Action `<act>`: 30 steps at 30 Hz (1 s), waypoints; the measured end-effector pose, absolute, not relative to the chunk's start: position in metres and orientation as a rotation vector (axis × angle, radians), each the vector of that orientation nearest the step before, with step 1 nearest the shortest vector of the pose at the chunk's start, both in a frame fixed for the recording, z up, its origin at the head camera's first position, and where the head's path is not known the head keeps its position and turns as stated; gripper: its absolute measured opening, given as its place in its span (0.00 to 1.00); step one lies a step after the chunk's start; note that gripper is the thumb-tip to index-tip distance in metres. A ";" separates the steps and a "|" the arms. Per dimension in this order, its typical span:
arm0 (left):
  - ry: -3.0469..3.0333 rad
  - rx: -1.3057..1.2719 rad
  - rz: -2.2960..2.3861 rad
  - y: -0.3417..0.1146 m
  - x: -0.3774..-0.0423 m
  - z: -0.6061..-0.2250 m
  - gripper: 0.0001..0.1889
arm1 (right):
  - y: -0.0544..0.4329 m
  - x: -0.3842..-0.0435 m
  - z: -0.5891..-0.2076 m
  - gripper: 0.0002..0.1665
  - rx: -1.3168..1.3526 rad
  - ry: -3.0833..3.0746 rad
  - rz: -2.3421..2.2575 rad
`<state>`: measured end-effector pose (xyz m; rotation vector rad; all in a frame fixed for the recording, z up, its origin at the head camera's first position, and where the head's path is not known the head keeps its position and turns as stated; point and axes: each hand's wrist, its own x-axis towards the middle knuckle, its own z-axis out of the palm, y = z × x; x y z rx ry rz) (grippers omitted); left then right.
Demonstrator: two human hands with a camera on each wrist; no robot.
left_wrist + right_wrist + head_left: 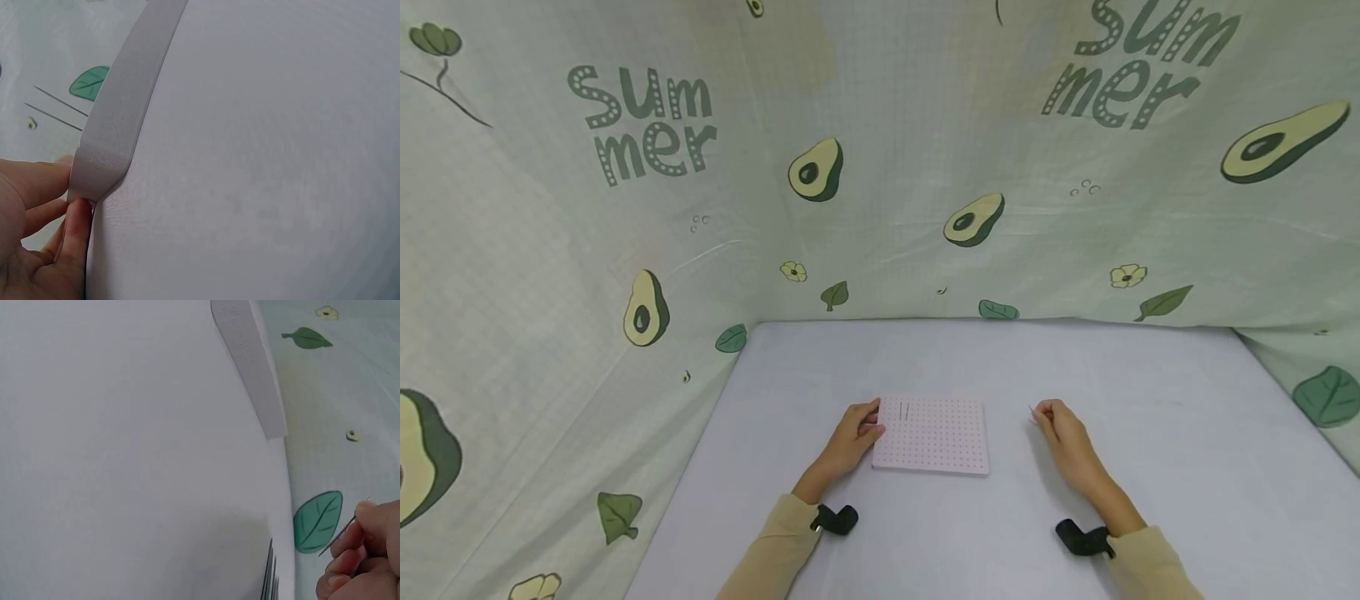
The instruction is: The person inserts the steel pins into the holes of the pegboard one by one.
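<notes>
A pale pink-white board (932,437) with rows of small holes lies flat on the table. Two thin metal needles (904,411) stand up from holes near its far left corner; the left wrist view shows them rising past the board's side (119,87). My left hand (848,440) holds the board by its left edge, thumb and fingers against the side. To the right of the board, my right hand (1067,446) is raised over the table, pinching another thin needle (339,534) between thumb and fingertips. The needle slants, with both ends sticking out.
Several more needles (270,575) show at the bottom of the right wrist view. A white cloth covers the table (1120,375). Behind and to the left hangs a curtain (887,108) printed with avocados and leaves. Black wrist cameras (1082,539) are strapped at both sleeves.
</notes>
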<state>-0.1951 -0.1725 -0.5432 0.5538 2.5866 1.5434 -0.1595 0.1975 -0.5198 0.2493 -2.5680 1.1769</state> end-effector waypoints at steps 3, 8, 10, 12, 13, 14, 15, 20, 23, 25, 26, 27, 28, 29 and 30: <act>2.601 0.543 1.546 -0.171 -0.194 -0.542 0.28 | 0.195 -0.162 -0.518 0.06 0.287 -2.556 1.211; 2.613 0.551 1.567 -0.166 -0.187 -0.528 0.26 | 0.189 -0.167 -0.514 0.06 0.345 -2.521 1.295; 2.593 0.544 1.584 -0.164 -0.182 -0.518 0.26 | 0.186 -0.169 -0.513 0.05 0.365 -2.520 1.326; 2.574 0.541 1.591 -0.163 -0.178 -0.508 0.26 | 0.184 -0.171 -0.513 0.04 0.378 -2.525 1.340; 2.567 0.541 1.590 -0.162 -0.176 -0.505 0.26 | 0.182 -0.172 -0.513 0.04 0.381 -2.525 1.348; 2.562 0.541 1.586 -0.162 -0.175 -0.502 0.26 | 0.181 -0.173 -0.514 0.03 0.381 -2.523 1.354; 2.560 0.541 1.584 -0.162 -0.174 -0.501 0.26 | 0.180 -0.174 -0.514 0.03 0.383 -2.518 1.359; 2.556 0.550 1.588 -0.162 -0.174 -0.499 0.26 | 0.173 -0.180 -0.513 0.03 0.402 -2.462 1.390; 2.560 0.554 1.594 -0.162 -0.174 -0.499 0.26 | 0.168 -0.186 -0.512 0.03 0.427 -2.435 1.412; 2.565 0.554 1.592 -0.161 -0.175 -0.499 0.26 | 0.163 -0.189 -0.511 0.03 0.442 -2.424 1.436; 2.566 0.552 1.589 -0.161 -0.175 -0.499 0.26 | 0.161 -0.191 -0.511 0.03 0.446 -2.421 1.445; 2.567 0.549 1.588 -0.162 -0.175 -0.499 0.26 | 0.159 -0.192 -0.510 0.03 0.449 -2.421 1.456; 2.566 0.550 1.587 -0.162 -0.176 -0.499 0.26 | 0.156 -0.194 -0.510 0.03 0.452 -2.423 1.464; 2.565 0.552 1.587 -0.162 -0.176 -0.499 0.26 | 0.154 -0.195 -0.509 0.03 0.451 -2.427 1.479; 2.564 0.554 1.586 -0.162 -0.176 -0.500 0.26 | 0.151 -0.197 -0.508 0.04 0.453 -2.429 1.490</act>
